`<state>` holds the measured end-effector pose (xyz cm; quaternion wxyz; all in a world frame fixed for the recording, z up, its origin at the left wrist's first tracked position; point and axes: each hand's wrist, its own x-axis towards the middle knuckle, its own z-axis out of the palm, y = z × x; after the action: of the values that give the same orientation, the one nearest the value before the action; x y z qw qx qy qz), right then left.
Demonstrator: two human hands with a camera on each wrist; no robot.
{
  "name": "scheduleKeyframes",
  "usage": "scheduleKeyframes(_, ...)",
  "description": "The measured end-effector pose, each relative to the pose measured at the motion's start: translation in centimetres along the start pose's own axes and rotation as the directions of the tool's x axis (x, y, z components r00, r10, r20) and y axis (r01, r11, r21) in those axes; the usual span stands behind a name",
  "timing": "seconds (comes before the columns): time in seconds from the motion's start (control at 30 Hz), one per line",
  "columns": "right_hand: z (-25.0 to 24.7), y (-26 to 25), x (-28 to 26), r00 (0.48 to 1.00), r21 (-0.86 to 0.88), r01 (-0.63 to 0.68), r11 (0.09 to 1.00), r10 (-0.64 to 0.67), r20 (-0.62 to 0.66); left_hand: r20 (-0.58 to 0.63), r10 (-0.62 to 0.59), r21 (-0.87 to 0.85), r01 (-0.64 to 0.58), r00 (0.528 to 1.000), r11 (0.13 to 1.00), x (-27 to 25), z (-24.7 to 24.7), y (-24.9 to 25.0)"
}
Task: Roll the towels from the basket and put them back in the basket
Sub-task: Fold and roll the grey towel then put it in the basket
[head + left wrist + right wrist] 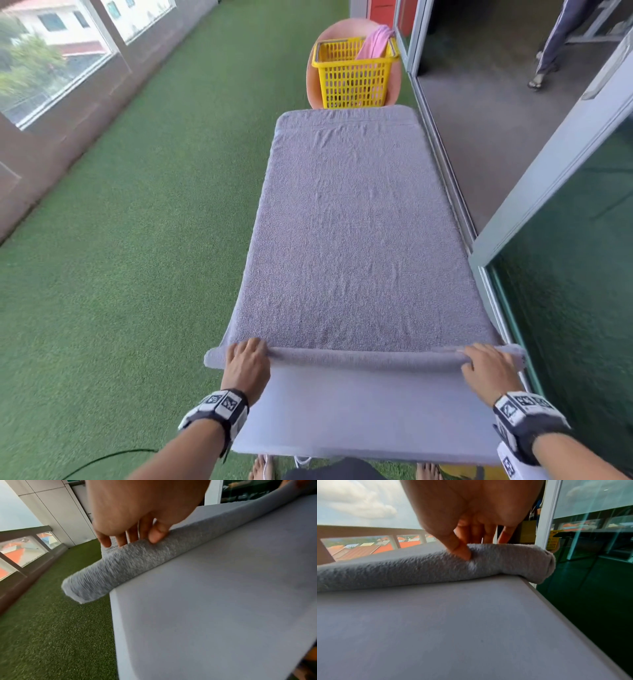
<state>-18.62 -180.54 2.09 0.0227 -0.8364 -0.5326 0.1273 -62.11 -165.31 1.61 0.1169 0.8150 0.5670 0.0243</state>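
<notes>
On the grey table (359,418), the grey towel (356,233) lies flat with its near edge curled into 1 thin roll. Left hand (247,366) and right hand (490,371) each pinch that roll near its ends. Soft, limp terry probably sags unless held at both ends. The yellow basket (354,73) stands well beyond.

Green turf floor (137,240); grey table (359,411); windows (51,68) left; daylight.
</notes>
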Motion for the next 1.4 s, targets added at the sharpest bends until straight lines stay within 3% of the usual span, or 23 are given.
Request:
scheduleKeyframes(0.1,1.1,0.2,0.5,0.997,0.073,0.043,0.996,-0.038,-0.072,0.036,0.002,-0.036,-0.001,0.999,0.999,0.0,1.6,-0.3)
scheduleKeyframes(0.2,2.0,-0.1,-1.6,0.998,0.078,0.057,0.995,-0.058,0.008,0.100,0.028,-0.067,-0.021,0.995,0.998,-1.6,3.0,-0.9)
scheduleKeyframes(0.37,1.2,-0.2,-3.6,0.994,0.020,-0.024,1.000,0.022,0.104,0.045,0.082,-0.083,-0.078,0.996,0.993,-3.5,1.8,-0.5)
scheduleKeyframes(0.5,-0.4,-0.8,-3.3,0.987,-0.043,0.039,0.998,-0.032,0.155,0.015,0.113,-0.033,-0.112,0.994,0.993,-3.4,1.0,-1.2)
scheduleKeyframes(0.6,0.5,0.1,-2.9,1.000,-0.003,0.030,1.000,-0.030,-0.003,0.009,0.049,-0.003,-0.049,0.999,0.999,-2.9,2.0,-1.7)
scheduleKeyframes(0.67,2.0,0.8,-3.8,0.991,-0.055,0.092,0.994,-0.097,-0.093,0.005,0.081,-0.004,-0.081,0.997,0.997,-3.7,2.9,-1.7)
scheduleKeyframes(0.73,3.1,1.1,-5.2,0.986,-0.083,0.158,0.984,-0.162,-0.033,0.058,0.141,0.013,-0.142,0.988,0.990,-4.9,3.5,-1.6)
scheduleKeyframes(0.83,2.1,0.3,-5.9,0.991,-0.066,0.108,0.992,-0.103,0.081,0.060,0.144,-0.006,-0.144,0.988,0.990,-5.0,2.3,-1.0)
scheduleKeyframes(0.93,-0.1,-0.7,-4.1,0.998,-0.060,0.031,0.998,-0.027,0.063,0.072,0.134,0.033,-0.136,0.988,0.990,-3.1,0.3,0.1)
scheduleKeyframes(1.0,-0.7,-0.8,-2.4,0.999,-0.079,0.011,0.997,-0.014,-0.029,0.013,0.123,0.091,-0.124,0.992,0.988,-1.8,0.0,0.3)
scheduleKeyframes(1.1,0.1,-0.6,-2.0,0.997,-0.069,0.065,0.996,-0.068,-0.041,-0.010,0.098,0.091,-0.097,0.995,0.991,-1.7,1.5,0.1)
scheduleKeyframes(1.2,1.5,-0.3,-4.2,0.994,-0.022,0.107,0.994,-0.106,0.030,-0.001,0.189,0.099,-0.188,0.982,0.977,-3.6,3.2,-0.7)
scheduleKeyframes(1.33,0.4,-1.0,-5.3,0.965,-0.040,0.045,0.998,-0.033,0.260,0.051,0.203,0.058,-0.206,0.978,0.977,-4.2,1.9,-0.1)
scheduleKeyframes(1.4,-1.0,-1.6,-4.1,0.983,-0.041,0.057,0.998,-0.049,0.177,0.002,0.216,0.101,-0.215,0.976,0.971,-3.1,0.7,0.4)
